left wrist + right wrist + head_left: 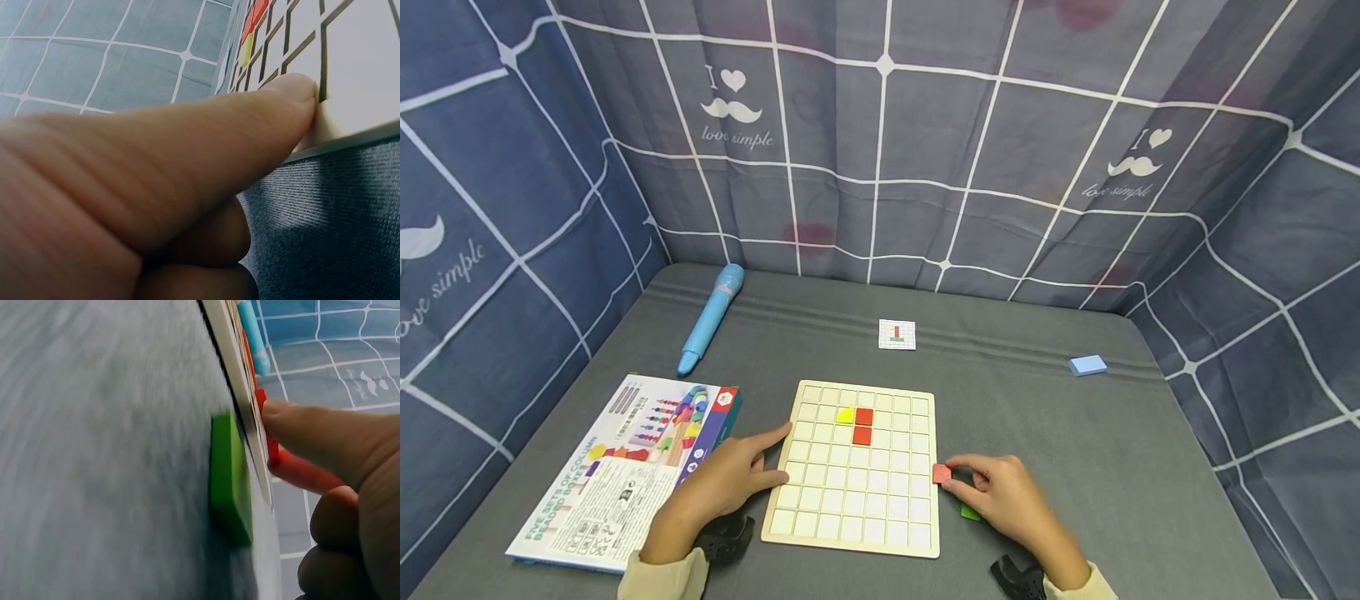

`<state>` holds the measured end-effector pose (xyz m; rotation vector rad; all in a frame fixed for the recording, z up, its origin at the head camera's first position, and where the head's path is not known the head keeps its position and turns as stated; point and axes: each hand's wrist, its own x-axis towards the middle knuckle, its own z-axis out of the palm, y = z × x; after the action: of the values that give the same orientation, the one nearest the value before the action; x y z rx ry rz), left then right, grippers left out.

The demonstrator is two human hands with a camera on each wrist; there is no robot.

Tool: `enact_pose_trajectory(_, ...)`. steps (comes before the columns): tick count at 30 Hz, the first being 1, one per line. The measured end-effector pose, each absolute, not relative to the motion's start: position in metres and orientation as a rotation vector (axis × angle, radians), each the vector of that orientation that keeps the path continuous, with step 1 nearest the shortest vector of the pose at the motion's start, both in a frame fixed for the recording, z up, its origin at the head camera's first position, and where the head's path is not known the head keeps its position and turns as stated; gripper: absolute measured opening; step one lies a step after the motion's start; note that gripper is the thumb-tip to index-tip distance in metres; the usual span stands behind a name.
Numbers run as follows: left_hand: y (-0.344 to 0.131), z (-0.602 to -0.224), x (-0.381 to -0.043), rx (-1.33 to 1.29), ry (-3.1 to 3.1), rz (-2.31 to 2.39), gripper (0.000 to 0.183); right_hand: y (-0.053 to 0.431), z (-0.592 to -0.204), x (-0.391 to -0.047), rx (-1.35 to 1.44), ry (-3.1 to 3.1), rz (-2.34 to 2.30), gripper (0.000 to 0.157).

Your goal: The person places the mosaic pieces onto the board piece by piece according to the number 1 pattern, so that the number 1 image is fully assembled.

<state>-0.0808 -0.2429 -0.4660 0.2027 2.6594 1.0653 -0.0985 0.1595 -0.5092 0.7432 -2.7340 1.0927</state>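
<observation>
And I see it from here: the right hand (1007,500) pinches a red tile (942,474) between thumb and forefinger, right at the right edge of the wooden board (850,502)! Over on the board's left edge, the left hand (730,475) touches with extended thumb and index finger. Just right of the board, a green tile (228,478); on its upper part, a yellow tile (846,415) beside two red squares (862,417).

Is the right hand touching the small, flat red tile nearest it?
Touching. The head view shows the right hand pinching the small, flat red tile, with the fingers against its edge.
</observation>
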Motion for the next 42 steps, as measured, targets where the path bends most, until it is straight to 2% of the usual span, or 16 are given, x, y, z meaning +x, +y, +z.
enact_pose_trajectory(14,-0.246,-0.468,-0.076,0.163,2.65,1.057,0.069,0.136,-0.52,-0.102,0.839,-2.682,1.129,0.018)
enact_pose_trajectory(42,-0.247,-0.47,-0.08,0.27,2.671,1.104,0.068,0.074,-0.507,-0.117,0.992,-2.673,0.989,0.018)
